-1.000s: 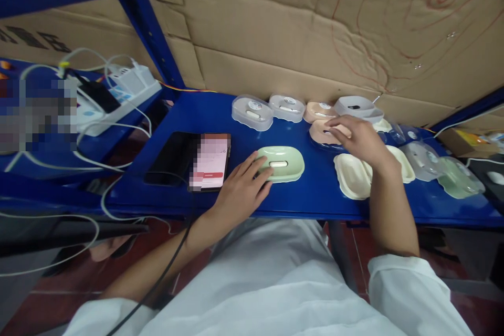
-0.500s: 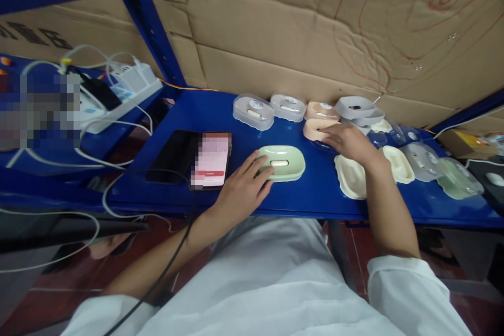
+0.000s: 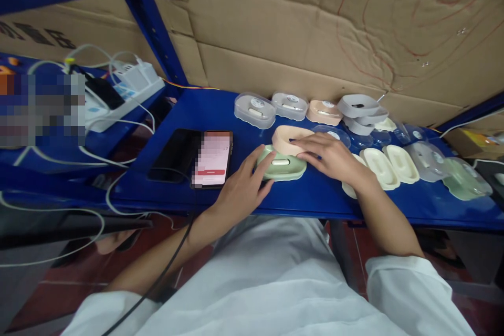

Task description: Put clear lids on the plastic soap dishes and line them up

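My left hand [image 3: 241, 185] lies at the left end of a pale green oval soap dish [image 3: 290, 170], its fingers and thumb closed round that end. A small white oblong piece [image 3: 280, 162] rests in the dish. With the fingertips of my right hand [image 3: 328, 155] I grip a peach-coloured oval soap dish part [image 3: 284, 139], which overlaps the green dish's far edge in view. Whether the two touch, I cannot tell. Cream oval trays [image 3: 381, 169] lie beyond my right wrist, one partly hidden by it.
Along the back stand clear-lidded grey dishes [image 3: 255, 111], a peach one [image 3: 323, 112] and stacked grey parts [image 3: 357, 106]. Transparent lids [image 3: 334, 136] lie nearby. A lidded green dish [image 3: 466, 178] sits far right. Left are a lit phone [image 3: 214, 157] and a power strip [image 3: 134, 97] with cables.
My right hand has brought the peach part leftward and nearer, from the back row to the green dish. My left hand stays at the green dish, its fingers slightly shifted.
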Available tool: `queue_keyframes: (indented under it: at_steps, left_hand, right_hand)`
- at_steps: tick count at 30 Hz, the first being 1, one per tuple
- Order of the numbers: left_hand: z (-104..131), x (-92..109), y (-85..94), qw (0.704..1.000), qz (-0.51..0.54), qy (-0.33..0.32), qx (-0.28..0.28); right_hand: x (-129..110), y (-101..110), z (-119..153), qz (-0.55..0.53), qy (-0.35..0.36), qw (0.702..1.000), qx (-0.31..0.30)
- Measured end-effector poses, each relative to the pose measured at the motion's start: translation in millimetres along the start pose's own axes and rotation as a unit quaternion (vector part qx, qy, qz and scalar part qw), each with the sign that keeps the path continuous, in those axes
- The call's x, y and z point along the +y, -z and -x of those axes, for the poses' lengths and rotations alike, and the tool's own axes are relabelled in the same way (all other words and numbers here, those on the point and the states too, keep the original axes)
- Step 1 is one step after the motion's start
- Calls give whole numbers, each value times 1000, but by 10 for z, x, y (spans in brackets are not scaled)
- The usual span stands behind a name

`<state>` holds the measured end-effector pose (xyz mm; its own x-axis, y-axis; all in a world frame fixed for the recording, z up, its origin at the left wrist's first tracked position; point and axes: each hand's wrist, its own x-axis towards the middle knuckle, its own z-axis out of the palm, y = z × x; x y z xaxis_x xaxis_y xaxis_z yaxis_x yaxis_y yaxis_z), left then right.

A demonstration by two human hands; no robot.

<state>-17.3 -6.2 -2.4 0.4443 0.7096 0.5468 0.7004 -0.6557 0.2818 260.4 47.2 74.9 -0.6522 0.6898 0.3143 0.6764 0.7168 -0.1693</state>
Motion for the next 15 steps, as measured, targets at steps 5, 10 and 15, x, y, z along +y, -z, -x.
queue_keyframes:
  at_steps: [5,10,15]
  left_hand:
    - [-8,-24,15,998,-1,-69,2]
    - [-20,18,68,989,29,-139,-34]
    - [-20,28,73,989,33,-142,-38]
  right_hand:
    - [206,-134,-39,-6,-43,999,6]
    - [284,-158,-82,-54,-39,997,-34]
    - [569,173,117,6,-105,994,-21]
